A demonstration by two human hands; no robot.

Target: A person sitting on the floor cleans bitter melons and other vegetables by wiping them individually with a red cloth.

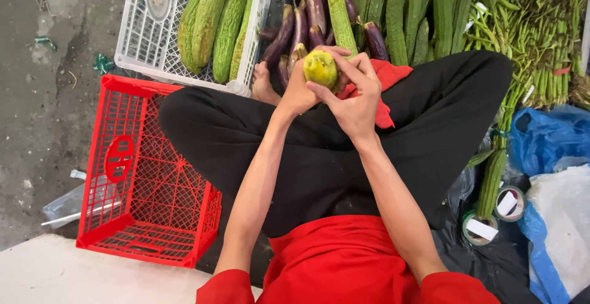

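I sit cross-legged in black trousers and a red top. Both hands hold one yellow-green gourd (320, 68) in front of my knees. My left hand (298, 89) cups it from the left and below. My right hand (353, 92) wraps it from the right, fingers curled over its top and thumb on its near side. A red cloth (386, 78) lies under my right hand on my lap.
A red plastic crate (141, 181) lies tipped beside my left leg. A white crate (147, 46) with green bitter gourds (212, 21) stands beyond it. Purple eggplants (301, 21), ridged gourds (405, 15) and long beans (534, 39) lie ahead. Tape rolls (495, 215) and blue bags (547, 138) are at right.
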